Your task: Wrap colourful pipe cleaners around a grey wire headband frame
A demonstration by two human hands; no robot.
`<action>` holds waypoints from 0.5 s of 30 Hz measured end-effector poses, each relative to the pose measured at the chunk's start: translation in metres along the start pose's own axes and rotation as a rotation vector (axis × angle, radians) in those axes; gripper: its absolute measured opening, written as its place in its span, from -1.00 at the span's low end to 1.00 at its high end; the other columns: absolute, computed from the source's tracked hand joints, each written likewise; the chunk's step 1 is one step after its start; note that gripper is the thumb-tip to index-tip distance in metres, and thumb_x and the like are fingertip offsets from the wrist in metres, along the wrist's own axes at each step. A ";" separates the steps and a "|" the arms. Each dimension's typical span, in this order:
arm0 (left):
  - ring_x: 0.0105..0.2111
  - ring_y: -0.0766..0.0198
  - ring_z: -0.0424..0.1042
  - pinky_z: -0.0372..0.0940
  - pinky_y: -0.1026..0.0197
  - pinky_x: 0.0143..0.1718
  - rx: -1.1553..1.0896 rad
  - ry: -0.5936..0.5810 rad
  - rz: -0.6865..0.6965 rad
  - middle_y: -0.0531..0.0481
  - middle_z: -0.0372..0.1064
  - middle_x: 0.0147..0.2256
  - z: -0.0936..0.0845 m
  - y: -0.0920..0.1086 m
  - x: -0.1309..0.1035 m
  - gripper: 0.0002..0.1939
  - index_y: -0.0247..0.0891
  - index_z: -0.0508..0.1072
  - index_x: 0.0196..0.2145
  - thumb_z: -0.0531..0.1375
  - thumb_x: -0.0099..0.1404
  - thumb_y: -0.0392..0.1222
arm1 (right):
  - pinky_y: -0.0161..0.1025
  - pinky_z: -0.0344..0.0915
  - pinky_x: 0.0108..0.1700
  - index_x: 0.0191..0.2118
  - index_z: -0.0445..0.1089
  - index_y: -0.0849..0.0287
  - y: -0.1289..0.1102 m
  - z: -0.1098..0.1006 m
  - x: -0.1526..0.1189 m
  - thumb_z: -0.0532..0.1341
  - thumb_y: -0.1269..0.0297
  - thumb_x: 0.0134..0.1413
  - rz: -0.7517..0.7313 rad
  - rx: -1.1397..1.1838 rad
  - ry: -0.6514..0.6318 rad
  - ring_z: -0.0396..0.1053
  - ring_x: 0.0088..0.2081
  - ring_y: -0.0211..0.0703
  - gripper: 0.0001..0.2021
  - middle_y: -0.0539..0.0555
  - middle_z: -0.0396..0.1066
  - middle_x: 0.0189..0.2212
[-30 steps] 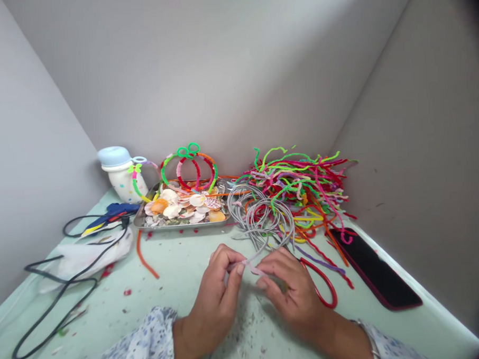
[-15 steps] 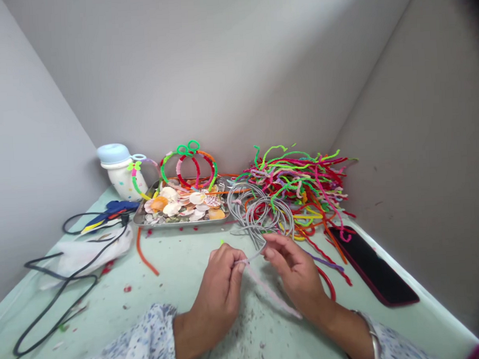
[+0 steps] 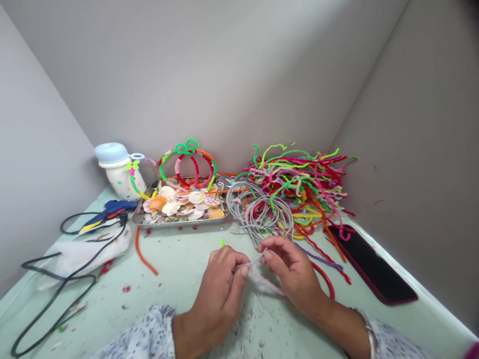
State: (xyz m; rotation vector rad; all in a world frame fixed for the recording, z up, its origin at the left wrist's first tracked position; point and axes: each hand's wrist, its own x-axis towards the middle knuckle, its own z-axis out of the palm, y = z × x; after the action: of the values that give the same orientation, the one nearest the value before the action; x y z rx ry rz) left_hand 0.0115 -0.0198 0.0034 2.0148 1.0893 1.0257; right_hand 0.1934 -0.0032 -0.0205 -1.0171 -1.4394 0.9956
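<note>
My left hand [image 3: 224, 286] is closed, thumb and forefinger pinching a pale pink pipe cleaner [image 3: 267, 285]. The pipe cleaner's free length slopes down to the right, toward my right palm. A thin pale grey strand [image 3: 257, 259] bridges the short gap between both hands. My right hand [image 3: 294, 272] pinches that strand between thumb and fingertips; I cannot tell whether it is wire or part of the pipe cleaner. Just beyond the hands lies a coil of grey wire [image 3: 260, 213]. A small bright green piece [image 3: 222, 243] shows behind my left knuckles.
A metal tray [image 3: 178, 223] of seashells holds pipe-cleaner hoops [image 3: 213, 165]. Left of it are a white bottle [image 3: 122, 179], blue-handled scissors [image 3: 116, 207] and a black cable [image 3: 65, 285]. To the right are heaped colourful pipe cleaners [image 3: 302, 171] and a phone [image 3: 376, 269].
My right fingers have moved slightly left along the strand, closer to my left hand. The pipe cleaner's far end, visible before, is now hidden near my right hand.
</note>
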 end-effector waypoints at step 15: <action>-0.28 0.17 0.18 0.10 0.08 -0.16 -0.007 -0.036 0.017 0.00 0.20 -0.35 0.001 -0.003 0.002 -0.77 -0.20 0.24 -0.33 -0.11 0.47 -0.20 | -0.29 0.29 -0.29 -0.16 0.36 0.07 -0.002 0.000 -0.001 0.16 0.20 0.25 -0.021 -0.034 -0.019 0.34 -0.33 -0.22 -0.89 0.00 0.38 -0.31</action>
State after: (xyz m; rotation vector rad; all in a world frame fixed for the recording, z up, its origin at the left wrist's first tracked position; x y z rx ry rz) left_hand 0.0121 -0.0167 0.0016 2.0326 1.0503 0.9968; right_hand 0.1933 -0.0043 -0.0188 -1.0171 -1.4838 0.9709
